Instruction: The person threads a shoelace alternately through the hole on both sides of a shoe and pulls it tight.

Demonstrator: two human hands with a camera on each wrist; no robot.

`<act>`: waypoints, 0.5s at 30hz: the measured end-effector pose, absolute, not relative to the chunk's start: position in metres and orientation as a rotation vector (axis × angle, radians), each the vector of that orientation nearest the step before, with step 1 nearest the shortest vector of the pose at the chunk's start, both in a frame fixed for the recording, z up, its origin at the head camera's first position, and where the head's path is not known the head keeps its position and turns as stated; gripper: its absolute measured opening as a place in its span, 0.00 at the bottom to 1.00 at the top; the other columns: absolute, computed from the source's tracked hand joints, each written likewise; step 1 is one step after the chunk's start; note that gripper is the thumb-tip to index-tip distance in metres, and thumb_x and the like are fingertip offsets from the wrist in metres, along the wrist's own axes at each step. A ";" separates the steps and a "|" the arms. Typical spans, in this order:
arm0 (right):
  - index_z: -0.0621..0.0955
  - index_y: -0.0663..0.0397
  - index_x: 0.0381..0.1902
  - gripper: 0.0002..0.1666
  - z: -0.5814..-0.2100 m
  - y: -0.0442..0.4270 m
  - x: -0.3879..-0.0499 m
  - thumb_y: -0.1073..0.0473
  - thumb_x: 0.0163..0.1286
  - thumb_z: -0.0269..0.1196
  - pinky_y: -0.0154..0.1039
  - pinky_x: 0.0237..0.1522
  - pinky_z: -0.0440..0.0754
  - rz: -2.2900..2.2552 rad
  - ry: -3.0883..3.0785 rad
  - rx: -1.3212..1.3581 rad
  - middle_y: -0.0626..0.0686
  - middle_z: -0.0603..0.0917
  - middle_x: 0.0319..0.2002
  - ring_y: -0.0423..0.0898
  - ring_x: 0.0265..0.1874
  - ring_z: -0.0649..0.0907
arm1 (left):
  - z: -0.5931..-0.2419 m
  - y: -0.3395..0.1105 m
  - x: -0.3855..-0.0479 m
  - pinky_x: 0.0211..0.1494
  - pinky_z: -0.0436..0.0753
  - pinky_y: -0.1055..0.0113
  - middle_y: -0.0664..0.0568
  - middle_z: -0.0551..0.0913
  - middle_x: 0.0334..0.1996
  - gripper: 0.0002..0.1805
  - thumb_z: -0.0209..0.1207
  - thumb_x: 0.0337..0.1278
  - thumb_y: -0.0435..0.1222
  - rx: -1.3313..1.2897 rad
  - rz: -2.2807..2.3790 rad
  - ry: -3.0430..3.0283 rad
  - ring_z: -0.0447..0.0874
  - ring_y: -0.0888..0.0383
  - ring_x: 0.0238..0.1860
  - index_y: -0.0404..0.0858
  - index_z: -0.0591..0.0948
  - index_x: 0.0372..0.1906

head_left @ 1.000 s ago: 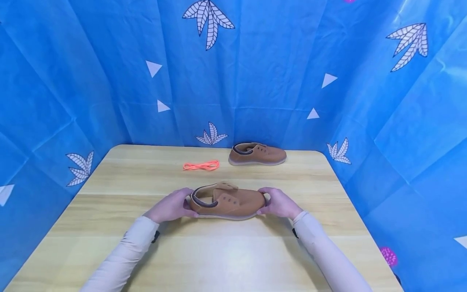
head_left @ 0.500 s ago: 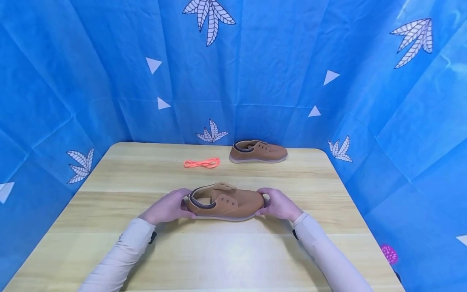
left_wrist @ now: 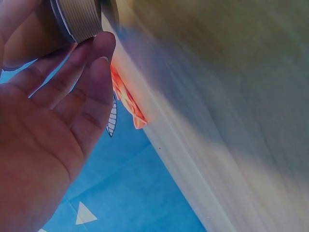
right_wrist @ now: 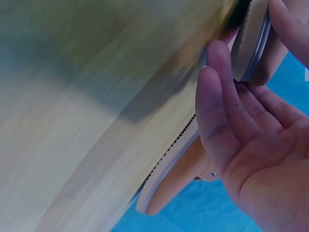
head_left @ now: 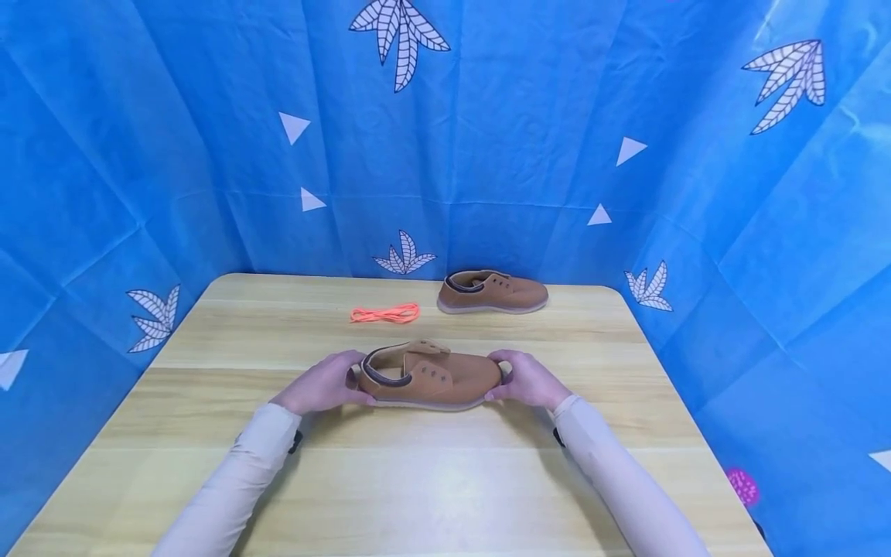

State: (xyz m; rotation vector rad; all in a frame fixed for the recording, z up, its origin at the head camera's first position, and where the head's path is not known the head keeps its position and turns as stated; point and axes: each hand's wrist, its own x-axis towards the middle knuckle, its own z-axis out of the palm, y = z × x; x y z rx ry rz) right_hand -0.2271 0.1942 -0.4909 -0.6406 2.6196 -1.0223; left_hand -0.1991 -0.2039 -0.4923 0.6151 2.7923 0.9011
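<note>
A brown low shoe (head_left: 465,375) lies sideways across the middle of the head view, its toe to the right. No lace shows in its eyelets, and one eyelet flap stands folded outward. My left hand (head_left: 327,381) grips the heel, thumb on the near side. At the toe my right hand (head_left: 527,379) holds the other end between thumb and fingers. In the left wrist view, the fingers (left_wrist: 99,92) reach along the heel's sole edge. The right wrist view shows the ribbed sole edge (right_wrist: 251,38) between thumb and fingers.
Behind lies a bundled orange shoelace (head_left: 385,313). A second brown shoe (head_left: 494,294) stands near the back edge of the wooden table (head_left: 445,495). A blue patterned curtain (head_left: 390,155) hangs around the table's back and sides.
Both hands, still holding the shoe, have shifted slightly upward in the head view over the last half second. The shoelace and second shoe stay where they were.
</note>
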 end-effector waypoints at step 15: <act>0.75 0.62 0.68 0.46 -0.492 0.196 -0.234 0.56 0.55 0.81 0.36 0.38 0.85 -1.033 2.599 -0.637 0.60 0.87 0.55 0.38 0.28 0.88 | -0.498 -0.207 -0.207 0.42 0.81 0.68 0.58 0.85 0.40 0.33 0.80 0.44 0.50 0.633 0.973 2.745 0.82 0.60 0.37 0.44 0.82 0.57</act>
